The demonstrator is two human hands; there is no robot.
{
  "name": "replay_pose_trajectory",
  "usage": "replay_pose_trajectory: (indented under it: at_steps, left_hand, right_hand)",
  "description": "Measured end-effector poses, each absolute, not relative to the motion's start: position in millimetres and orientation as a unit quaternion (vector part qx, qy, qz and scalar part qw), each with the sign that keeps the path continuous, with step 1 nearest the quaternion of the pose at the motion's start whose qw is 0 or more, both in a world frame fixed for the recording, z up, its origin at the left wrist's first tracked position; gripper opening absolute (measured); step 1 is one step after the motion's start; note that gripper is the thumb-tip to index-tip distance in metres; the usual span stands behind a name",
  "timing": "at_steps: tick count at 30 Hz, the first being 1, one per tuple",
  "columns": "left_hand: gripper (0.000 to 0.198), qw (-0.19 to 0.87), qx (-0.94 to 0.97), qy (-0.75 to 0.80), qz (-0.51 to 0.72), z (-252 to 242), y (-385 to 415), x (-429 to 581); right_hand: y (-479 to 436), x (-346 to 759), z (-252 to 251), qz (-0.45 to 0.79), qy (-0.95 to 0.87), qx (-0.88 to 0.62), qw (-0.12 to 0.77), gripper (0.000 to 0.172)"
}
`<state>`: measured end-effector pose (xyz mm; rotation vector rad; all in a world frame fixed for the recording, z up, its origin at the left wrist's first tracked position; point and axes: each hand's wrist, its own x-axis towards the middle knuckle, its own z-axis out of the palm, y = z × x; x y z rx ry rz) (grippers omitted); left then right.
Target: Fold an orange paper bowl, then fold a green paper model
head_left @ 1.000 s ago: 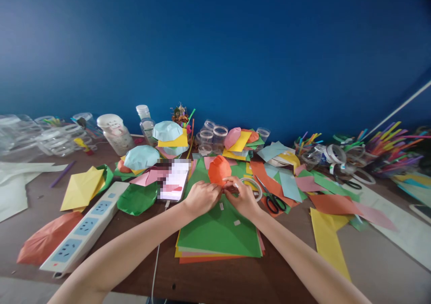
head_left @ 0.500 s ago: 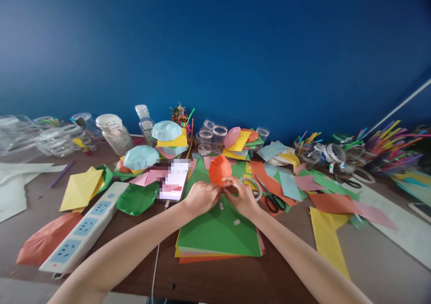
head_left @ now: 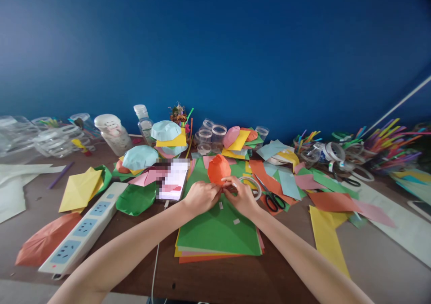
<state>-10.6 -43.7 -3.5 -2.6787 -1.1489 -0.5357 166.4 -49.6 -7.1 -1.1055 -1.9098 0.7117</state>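
An orange rounded piece of folded paper (head_left: 219,168) stands up over the green paper sheets (head_left: 220,234), its near edge pinched in both hands. My left hand (head_left: 202,198) is closed on that edge from the left. From the right, my right hand (head_left: 239,197) pinches the same edge, thumb and fingers close together. The fingertips hide where the paper is gripped. Two small white pieces (head_left: 236,222) lie on the green sheet below my hands. A roll of tape (head_left: 256,188) and black-handled scissors (head_left: 274,200) rest just right of my right hand.
Left of my hands are a phone (head_left: 173,180) with a cable, a green paper shape (head_left: 136,198) and a white power strip (head_left: 84,226). Coloured paper scraps (head_left: 332,201) spread to the right. Clear plastic cups (head_left: 212,135) and a white jar (head_left: 112,134) stand along the blue wall.
The view has shifted very slightly. Both hands keep their hold on the orange paper, with almost no movement.
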Motion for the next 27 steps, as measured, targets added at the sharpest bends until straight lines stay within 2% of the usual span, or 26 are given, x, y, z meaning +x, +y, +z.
replay_pose_trajectory:
  at_steps: [17, 27]
  left_hand:
    - [0.020, 0.086, -0.901, -0.374, -0.202, -9.0, -39.5, -12.7]
    - [0.024, 0.125, -0.874, -0.377, -0.279, -9.5, -40.4, -12.7]
  right_hand:
    - [-48.1, 167.2, -7.3, 0.301, -0.742, -0.442, 0.405, 0.029]
    - [-46.4, 168.4, -7.7, 0.307, -0.728, -0.447, 0.420, 0.029]
